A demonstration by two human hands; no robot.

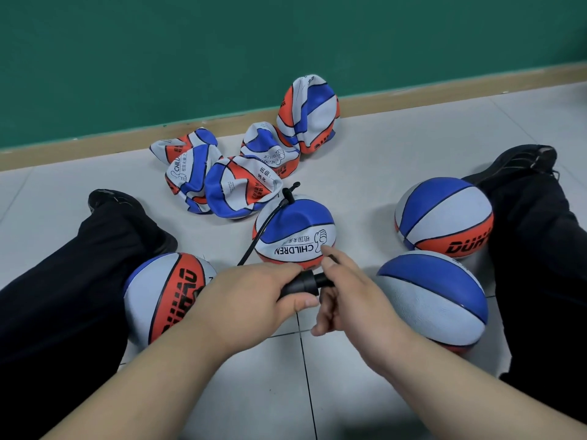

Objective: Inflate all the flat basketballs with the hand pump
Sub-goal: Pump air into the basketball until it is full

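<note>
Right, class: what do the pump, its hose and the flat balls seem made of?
The pump looks like matt black plastic: dull, even surface. The hose is likely rubber or soft plastic, since it curves. The flat balls seem thin matt rubber or synthetic skin, crumpling into folds.

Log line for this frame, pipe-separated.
left hand + right hand grip pump | hose in centre ball | flat balls piled behind
</note>
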